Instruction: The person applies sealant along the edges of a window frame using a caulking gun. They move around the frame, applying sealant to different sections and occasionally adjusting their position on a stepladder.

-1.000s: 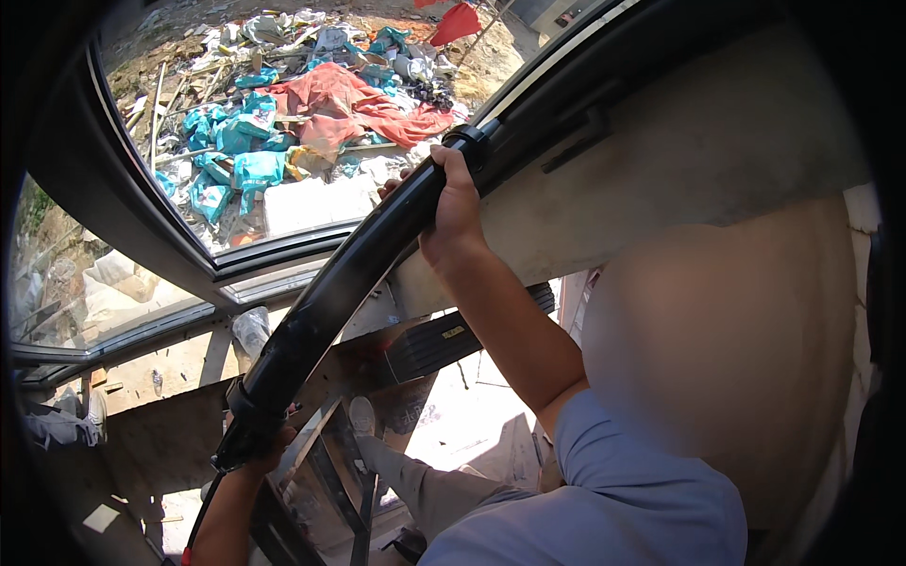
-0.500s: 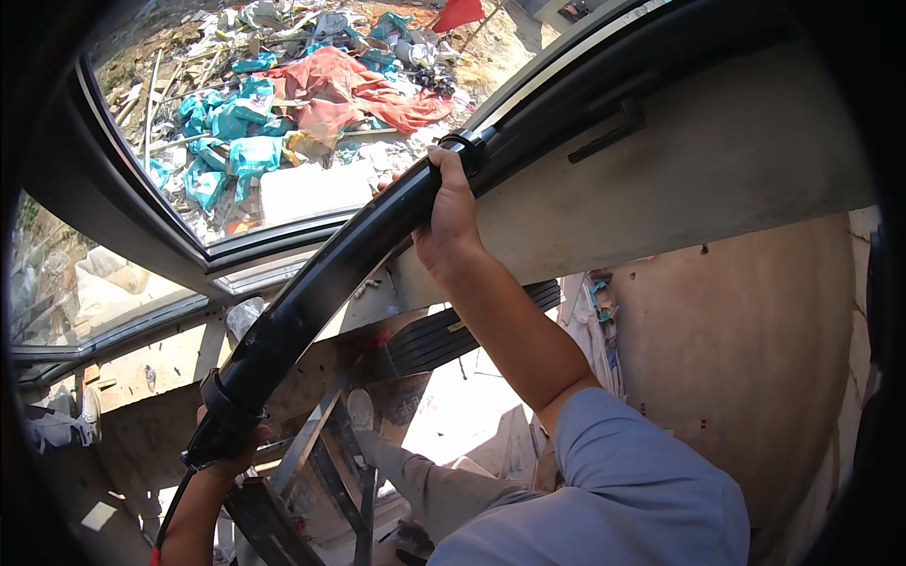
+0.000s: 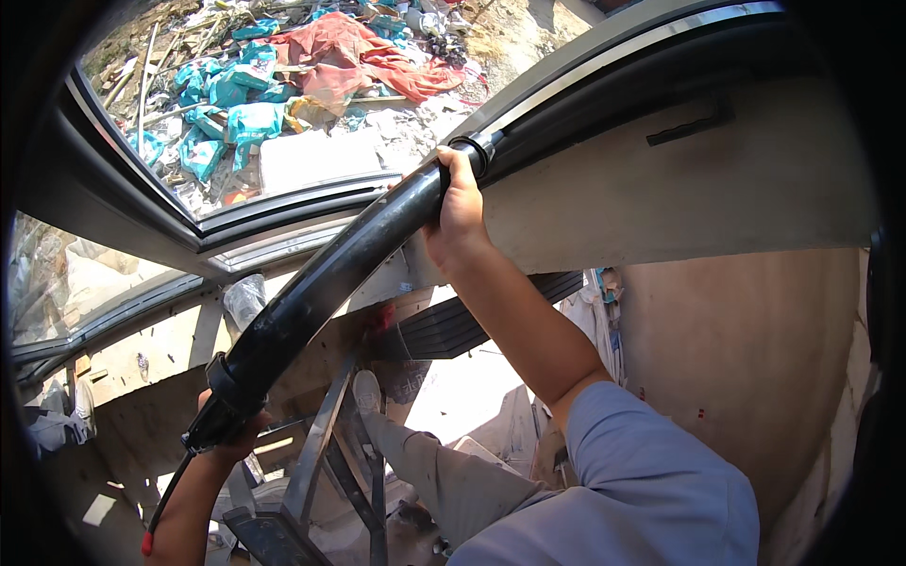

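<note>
A long black caulking gun runs diagonally from lower left to upper right. My left hand is closed round its rear end, partly hidden behind the black body. Out of that end sticks a thin rod with a red tip. Near the front collar, my right hand wraps the barrel from below, thumb on top. Past the collar, the gun's front end reaches the dark window frame; exactly what its tip touches is too dark to tell.
Grey window frames meet at a corner on the left. Outside lies rubble with teal bags and a red cloth. A clear plastic bag rests on the sill. Below me are metal ladder-like bars and my shoe.
The view has shifted, so the rubble sits higher and the window handle farther right. Both hands keep their hold on the caulking gun, its front end slightly farther right in the picture.
</note>
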